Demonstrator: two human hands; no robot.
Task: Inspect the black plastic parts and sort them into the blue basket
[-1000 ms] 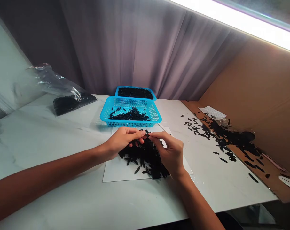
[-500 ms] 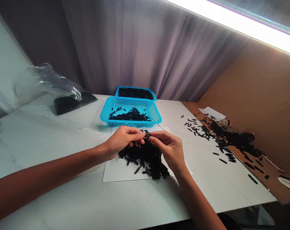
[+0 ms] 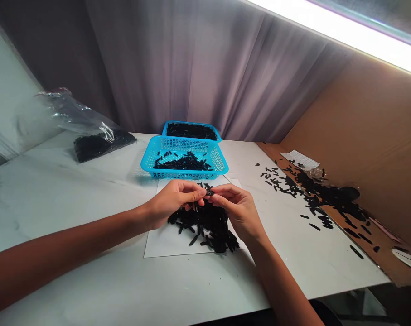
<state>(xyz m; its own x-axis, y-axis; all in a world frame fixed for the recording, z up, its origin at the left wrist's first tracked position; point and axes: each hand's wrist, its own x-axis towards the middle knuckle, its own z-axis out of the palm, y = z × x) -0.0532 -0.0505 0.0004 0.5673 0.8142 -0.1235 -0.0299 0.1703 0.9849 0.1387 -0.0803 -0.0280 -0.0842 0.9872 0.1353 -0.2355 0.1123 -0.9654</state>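
At the far left of the table (image 3: 76, 276), a clear plastic bag (image 3: 101, 146) was found lying on its side, with a dark mass gathered in its lower end. To the right of it, the left hand (image 3: 180, 199) was noted above a white sheet (image 3: 156, 244), its thumb and fingers closed in a pinch. At centre, two blue baskets were recorded one behind the other: the rear basket (image 3: 163, 128) was well filled with black pieces, while only a partial layer was seen in the front basket (image 3: 147, 165). Nearer, a pile of black pieces (image 3: 214, 228) was spread over the sheet. Above the pile, a small black piece (image 3: 209, 192) was held between the two hands; whether it was single or several could not be told. It was also gripped at the fingertips of the right hand (image 3: 234, 206). The step in hand was judged to be close handling of this piece; for the next move, a steady pinch and careful release by one hand were judged to be required. Farther right, loose black pieces (image 3: 275, 181) were scattered, and a dark heap (image 3: 337, 197) was observed beside a gridded paper (image 3: 303, 159).
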